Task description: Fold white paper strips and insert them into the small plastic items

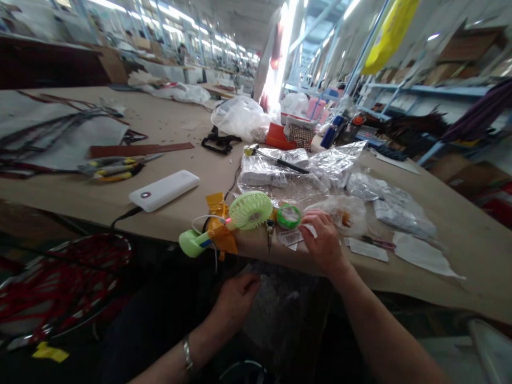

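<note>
No lettering is legible (marks on the white package (264, 175) blur).

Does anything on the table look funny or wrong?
Yes, the green fan. It leans sideways at the edge of the table, with its base poking out past it. Fans usually stand upright, so that looks odd. Orange tape around its handle seems to hold it there.

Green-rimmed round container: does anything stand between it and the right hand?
Nothing visible stands between the right hand and the green-rimmed round container; the hand is just to its right. The clear packet lies on the container's near side, not blocking that gap.
</note>
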`<action>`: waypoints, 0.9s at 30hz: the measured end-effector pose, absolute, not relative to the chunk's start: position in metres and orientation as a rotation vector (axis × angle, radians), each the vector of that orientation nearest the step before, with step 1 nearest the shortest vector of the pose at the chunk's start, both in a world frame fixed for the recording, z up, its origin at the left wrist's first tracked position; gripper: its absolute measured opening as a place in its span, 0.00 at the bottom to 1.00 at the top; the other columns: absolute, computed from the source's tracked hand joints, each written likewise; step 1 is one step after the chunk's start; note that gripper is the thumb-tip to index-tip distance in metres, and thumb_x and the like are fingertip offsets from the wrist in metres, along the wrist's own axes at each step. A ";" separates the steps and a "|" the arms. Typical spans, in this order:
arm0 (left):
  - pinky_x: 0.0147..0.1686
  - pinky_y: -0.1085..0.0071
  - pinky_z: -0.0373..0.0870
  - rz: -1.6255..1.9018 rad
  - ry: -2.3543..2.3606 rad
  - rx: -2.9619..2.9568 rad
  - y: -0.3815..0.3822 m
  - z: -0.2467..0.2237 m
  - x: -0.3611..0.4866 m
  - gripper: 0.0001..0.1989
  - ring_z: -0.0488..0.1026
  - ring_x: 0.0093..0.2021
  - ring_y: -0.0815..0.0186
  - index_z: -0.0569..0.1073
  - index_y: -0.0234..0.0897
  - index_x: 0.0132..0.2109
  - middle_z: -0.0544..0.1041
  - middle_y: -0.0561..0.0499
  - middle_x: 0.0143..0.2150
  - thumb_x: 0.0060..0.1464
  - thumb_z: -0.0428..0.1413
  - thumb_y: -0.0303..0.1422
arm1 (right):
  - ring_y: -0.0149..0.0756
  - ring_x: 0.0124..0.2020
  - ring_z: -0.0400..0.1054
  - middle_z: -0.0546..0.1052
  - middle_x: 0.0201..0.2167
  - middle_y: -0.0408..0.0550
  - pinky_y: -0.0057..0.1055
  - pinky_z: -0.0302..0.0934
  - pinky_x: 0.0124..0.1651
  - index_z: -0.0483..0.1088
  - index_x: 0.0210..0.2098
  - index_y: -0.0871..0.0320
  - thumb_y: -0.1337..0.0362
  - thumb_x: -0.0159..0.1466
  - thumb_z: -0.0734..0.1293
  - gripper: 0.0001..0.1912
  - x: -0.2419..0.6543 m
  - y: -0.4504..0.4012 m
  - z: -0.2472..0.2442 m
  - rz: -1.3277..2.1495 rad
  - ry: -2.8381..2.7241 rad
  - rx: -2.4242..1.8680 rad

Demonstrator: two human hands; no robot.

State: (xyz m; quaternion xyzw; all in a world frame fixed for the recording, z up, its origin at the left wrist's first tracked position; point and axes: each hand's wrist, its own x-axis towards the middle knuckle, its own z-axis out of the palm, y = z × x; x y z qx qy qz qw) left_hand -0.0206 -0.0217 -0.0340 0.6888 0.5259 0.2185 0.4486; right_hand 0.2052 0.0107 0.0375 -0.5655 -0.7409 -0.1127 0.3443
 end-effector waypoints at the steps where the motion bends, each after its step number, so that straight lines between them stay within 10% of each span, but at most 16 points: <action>1: 0.33 0.73 0.63 0.539 1.300 1.694 -0.023 -0.034 -0.020 0.14 0.72 0.32 0.64 0.77 0.35 0.33 0.77 0.50 0.30 0.51 0.47 0.34 | 0.39 0.44 0.64 0.73 0.37 0.49 0.36 0.60 0.48 0.68 0.34 0.58 0.63 0.64 0.61 0.07 0.206 0.004 0.035 -0.266 -1.898 -1.445; 9: 0.36 0.72 0.64 0.556 1.247 1.643 -0.035 -0.038 -0.011 0.13 0.73 0.35 0.63 0.76 0.34 0.33 0.78 0.48 0.31 0.51 0.48 0.34 | 0.43 0.54 0.60 0.72 0.51 0.52 0.43 0.47 0.60 0.66 0.51 0.60 0.65 0.63 0.62 0.17 0.191 -0.036 -0.004 -0.388 -2.096 -1.563; 27: 0.28 0.73 0.62 0.586 1.072 1.235 -0.039 -0.020 0.017 0.09 0.67 0.26 0.68 0.73 0.33 0.25 0.72 0.52 0.23 0.48 0.52 0.32 | 0.34 0.45 0.68 0.77 0.35 0.43 0.42 0.48 0.60 0.72 0.36 0.54 0.68 0.64 0.61 0.07 0.197 -0.030 -0.002 -0.294 -1.978 -1.371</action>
